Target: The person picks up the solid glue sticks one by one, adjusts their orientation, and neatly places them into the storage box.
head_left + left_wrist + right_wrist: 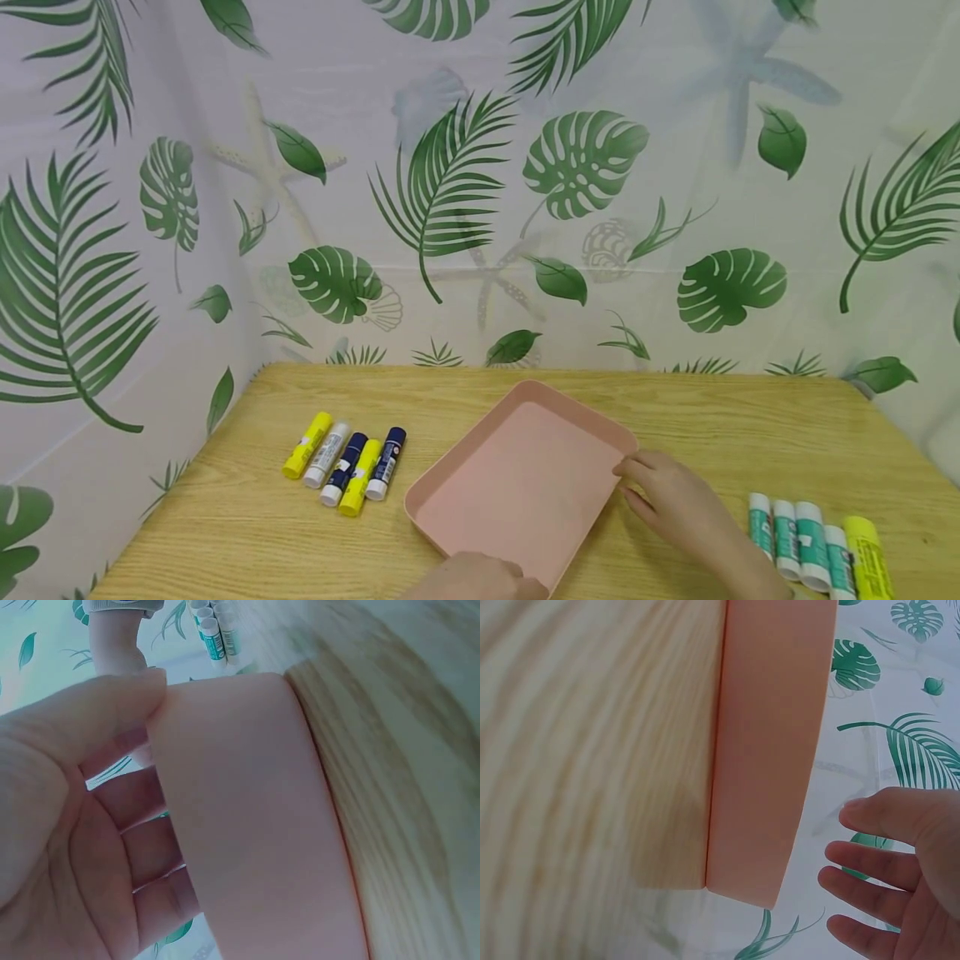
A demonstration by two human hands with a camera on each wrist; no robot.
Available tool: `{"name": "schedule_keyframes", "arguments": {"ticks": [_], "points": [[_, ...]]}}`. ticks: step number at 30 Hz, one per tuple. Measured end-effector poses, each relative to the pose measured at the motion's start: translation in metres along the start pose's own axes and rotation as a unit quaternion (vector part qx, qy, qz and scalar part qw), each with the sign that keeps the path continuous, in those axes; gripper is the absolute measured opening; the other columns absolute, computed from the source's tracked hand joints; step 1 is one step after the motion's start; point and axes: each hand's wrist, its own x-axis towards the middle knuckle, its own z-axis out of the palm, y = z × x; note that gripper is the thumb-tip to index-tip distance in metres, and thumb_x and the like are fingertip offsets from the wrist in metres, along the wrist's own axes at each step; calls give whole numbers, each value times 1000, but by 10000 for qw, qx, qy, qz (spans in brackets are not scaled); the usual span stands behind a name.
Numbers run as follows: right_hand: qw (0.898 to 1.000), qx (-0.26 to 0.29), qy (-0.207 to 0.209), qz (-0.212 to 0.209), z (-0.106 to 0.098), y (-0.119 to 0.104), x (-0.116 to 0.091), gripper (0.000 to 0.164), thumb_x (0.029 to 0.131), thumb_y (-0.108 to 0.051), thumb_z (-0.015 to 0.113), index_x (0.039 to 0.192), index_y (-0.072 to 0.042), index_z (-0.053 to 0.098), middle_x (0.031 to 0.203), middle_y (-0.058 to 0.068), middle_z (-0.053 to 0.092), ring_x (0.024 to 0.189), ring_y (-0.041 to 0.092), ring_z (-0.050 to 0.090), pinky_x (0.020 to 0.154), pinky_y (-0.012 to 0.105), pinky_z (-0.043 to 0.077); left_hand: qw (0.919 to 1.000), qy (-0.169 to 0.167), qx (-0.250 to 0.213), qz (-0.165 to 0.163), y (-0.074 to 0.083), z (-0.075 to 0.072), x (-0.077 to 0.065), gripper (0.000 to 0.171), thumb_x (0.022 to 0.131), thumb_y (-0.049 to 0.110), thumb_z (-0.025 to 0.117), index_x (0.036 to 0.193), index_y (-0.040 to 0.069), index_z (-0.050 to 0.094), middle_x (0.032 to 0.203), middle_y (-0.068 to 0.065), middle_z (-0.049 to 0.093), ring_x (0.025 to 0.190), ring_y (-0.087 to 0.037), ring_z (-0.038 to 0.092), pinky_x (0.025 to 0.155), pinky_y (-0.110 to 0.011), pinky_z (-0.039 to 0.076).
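A pink rectangular tray [525, 475] sits at an angle on the wooden table, with nothing in it. At its near end, my left hand [480, 577] grips the rim. The left wrist view shows the thumb and fingers [154, 847] of that hand at the tray's upper edge, the fingers behind its wall. My right hand [667, 496] is by the tray's right corner, its fingers loosely extended. In the right wrist view those fingers [866, 889] appear apart from the tray wall [769, 750] and hold nothing.
Left of the tray lie several glue sticks, yellow [307, 446], white [327, 454] and navy [386, 462]. Several teal glue sticks [812, 546] and a yellow one [867, 557] lie at the right. A leaf-patterned sheet [480, 208] hangs behind the table [247, 533].
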Motion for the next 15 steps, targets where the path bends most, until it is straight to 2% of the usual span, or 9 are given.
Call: {"name": "schedule_keyframes", "arguments": {"ticks": [3,6,8,10,15], "points": [[10000,14,-16,6,0,0,0,18,71,-7,71,88,-8,64,86,-1,59,80,17,57,66,30,48,9999,-144,2,-45,0,1,0,20,82,43,55,96,31,65,72,19,51,60,6,42,52,-11,35],[10000,37,-27,11,0,1,0,19,71,-7,71,88,-8,64,86,-1,59,80,17,57,66,30,48,9961,-402,-442,-641,2,0,0,20,82,48,54,89,33,66,72,19,49,58,2,43,53,-15,38],[10000,47,-42,15,1,2,0,19,71,-7,71,88,-8,64,86,0,59,80,18,57,66,31,48,9903,-463,-723,-1093,3,0,-1,22,81,50,53,83,32,65,72,18,49,57,0,43,54,-18,39],[10000,55,-75,-3,1,2,0,19,71,-6,71,88,-7,64,87,0,59,80,18,57,67,31,48,9853,-453,-893,-1387,3,-2,-2,23,82,49,53,80,30,65,72,19,49,58,-1,43,56,-20,40],[9997,60,-211,-89,2,4,0,20,69,-4,72,88,-7,63,87,0,59,78,17,58,66,30,48,9924,-365,-429,-1095,1,-6,-6,19,83,42,55,79,26,65,68,19,48,56,0,42,54,-17,37]]}}
